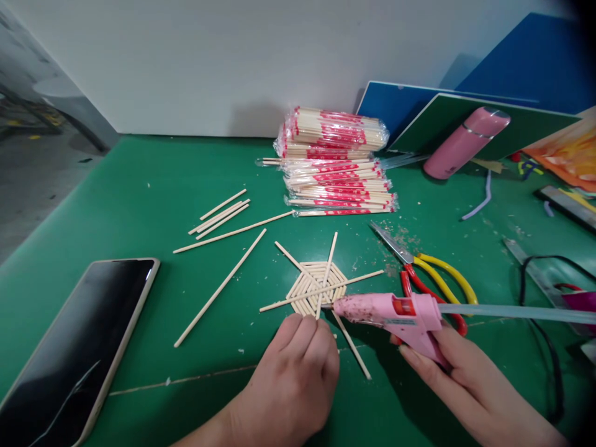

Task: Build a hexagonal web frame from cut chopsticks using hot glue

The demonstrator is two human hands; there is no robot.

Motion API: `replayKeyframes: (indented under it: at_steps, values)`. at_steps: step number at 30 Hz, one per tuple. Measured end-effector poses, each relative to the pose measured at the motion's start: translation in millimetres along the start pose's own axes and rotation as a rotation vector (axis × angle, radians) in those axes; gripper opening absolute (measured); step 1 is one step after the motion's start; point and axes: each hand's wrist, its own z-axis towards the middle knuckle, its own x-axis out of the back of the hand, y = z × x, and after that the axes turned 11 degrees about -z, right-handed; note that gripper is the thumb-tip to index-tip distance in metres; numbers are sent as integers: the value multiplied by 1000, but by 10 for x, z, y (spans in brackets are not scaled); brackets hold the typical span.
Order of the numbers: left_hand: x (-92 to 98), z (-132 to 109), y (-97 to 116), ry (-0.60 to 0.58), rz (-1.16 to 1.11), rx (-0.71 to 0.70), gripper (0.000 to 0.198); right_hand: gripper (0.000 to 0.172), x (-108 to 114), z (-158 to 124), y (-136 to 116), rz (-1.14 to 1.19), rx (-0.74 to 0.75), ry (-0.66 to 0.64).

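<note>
A hexagonal piece made of cut chopsticks [295, 289] lies flat on the green table, with longer chopsticks crossing over it like spokes. My left hand [298, 372] is closed at its near edge, fingers curled over the near end of an upright-running chopstick [332, 254]; the fingertips are partly hidden. In my right hand [459, 372] is a pink hot glue gun [395, 310], a clear glue stick [516, 312] running out of its back. The gun's nozzle points left and meets the piece near that chopstick's lower end.
Plastic-wrapped chopstick bundles [339, 167] are stacked at the back. Loose chopsticks [221, 287] and short cut pieces [221, 217] lie left of centre. Red-and-yellow-handled pliers [412, 257] sit behind the glue gun. A phone [69, 354] lies left; a pink bottle [465, 144] leans against boards [423, 127].
</note>
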Motion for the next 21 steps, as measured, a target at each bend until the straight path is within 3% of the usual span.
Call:
replayKeyframes:
  at_steps: [21]
  values:
    - [-5,1,-10,-45,-19,12,9,24,-50,-45,65,42,-67,-41]
